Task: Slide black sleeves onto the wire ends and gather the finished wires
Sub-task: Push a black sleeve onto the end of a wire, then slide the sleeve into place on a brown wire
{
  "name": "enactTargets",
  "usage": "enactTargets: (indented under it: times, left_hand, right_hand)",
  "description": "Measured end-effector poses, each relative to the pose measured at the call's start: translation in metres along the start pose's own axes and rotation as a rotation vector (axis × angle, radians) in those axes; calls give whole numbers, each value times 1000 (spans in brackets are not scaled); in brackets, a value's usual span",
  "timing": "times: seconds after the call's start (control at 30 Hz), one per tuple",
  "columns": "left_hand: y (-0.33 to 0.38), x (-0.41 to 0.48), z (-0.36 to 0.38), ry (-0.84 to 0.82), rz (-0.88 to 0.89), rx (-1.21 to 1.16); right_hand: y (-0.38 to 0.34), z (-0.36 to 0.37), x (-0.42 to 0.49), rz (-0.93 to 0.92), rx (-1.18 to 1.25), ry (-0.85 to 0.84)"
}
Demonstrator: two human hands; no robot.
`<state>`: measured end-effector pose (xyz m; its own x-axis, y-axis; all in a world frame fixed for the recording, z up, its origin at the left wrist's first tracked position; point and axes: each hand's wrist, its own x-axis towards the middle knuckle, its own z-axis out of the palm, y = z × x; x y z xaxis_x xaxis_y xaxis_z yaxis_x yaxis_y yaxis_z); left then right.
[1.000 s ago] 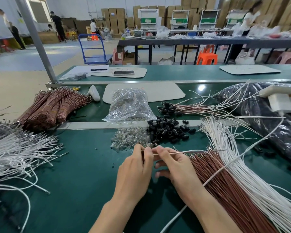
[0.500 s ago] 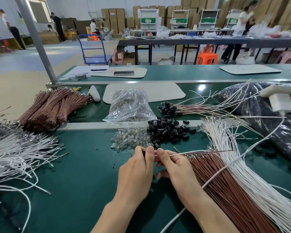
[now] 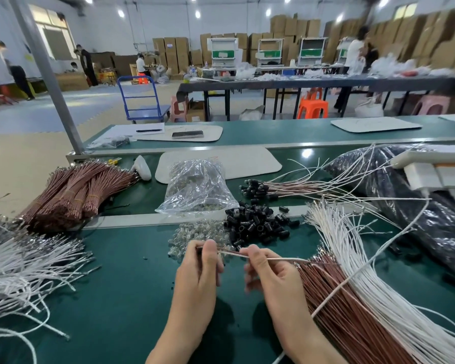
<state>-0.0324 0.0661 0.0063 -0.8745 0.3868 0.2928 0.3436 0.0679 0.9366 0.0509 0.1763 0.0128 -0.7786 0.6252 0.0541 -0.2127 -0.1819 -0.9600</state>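
A thin wire (image 3: pixel 273 258) stretches level between my two hands over the green table (image 3: pixel 121 298). My left hand (image 3: pixel 200 271) pinches its left end, where a small dark piece shows at the fingertips. My right hand (image 3: pixel 271 277) pinches the wire a little further right. Just beyond my fingers lies a heap of loose black sleeves (image 3: pixel 258 224). Further back lie wires with black sleeves on their ends (image 3: pixel 263 189). Brown wires (image 3: pixel 352 316) and white wires (image 3: pixel 373 279) fan out under my right forearm.
A pile of small clear parts (image 3: pixel 192 235) lies left of the sleeves, with a clear bag (image 3: pixel 195 187) behind it. Bundled brown wires (image 3: pixel 71 190) and loose white wires (image 3: pixel 24 266) fill the left. A black plastic bag (image 3: pixel 426 206) and white power strip (image 3: pixel 431 172) sit right.
My hands have drawn slightly apart along the wire, showing more of it between them. The camera has tilted up a little. The piles have not moved.
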Motion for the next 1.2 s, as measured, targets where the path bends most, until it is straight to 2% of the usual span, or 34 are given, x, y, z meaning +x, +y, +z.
enactTargets:
  times: [0.13, 0.23, 0.3, 0.4, 0.5, 0.57, 0.63, 0.7, 0.77, 0.87, 0.93, 1.0, 1.07, 1.2]
  left_hand:
    - [3, 17, -19, 152, -121, -216]
    - [7, 29, -31, 123, -112, -207]
    - [17, 39, -36, 39, -54, -140]
    - [47, 64, -35, -72, 68, -60]
    - [85, 103, -16, -79, 215, 15]
    - [107, 133, 4, -51, 312, 32]
    - [117, 163, 33, -49, 357, 67]
    - [110, 190, 64, -84, 361, 174]
    - [90, 210, 93, -144, 340, 361]
    - [48, 224, 121, -242, 311, 646]
    - [25, 230, 130, -290, 313, 838]
    - [12, 234, 132, -315, 301, 927]
    - [7, 236, 131, -338, 274, 908]
    - [12, 230, 118, -357, 213, 849]
  right_hand:
    - [-10, -9, 3, 31, 127, 124]
    - [-29, -21, 13, 66, 122, 129]
    - [-57, -33, 27, 36, 56, 88]
    - [-121, -49, 55, -133, -112, -38]
    - [-189, -60, 87, -308, -226, -139]
    - [-221, -68, 112, -362, -162, -137]
    - [-233, -80, 143, -346, -113, -53]
    - [-222, -94, 174, -245, -91, 49]
    - [-195, -112, 199, -52, -82, 145]
    - [-144, -133, 210, 298, -88, 181]
    - [-116, -141, 211, 381, -112, 200]
    - [-98, -144, 215, 347, -208, 247]
    - [-91, -146, 218, 275, -302, 268]
    - [-93, -144, 209, -50, -751, 235]
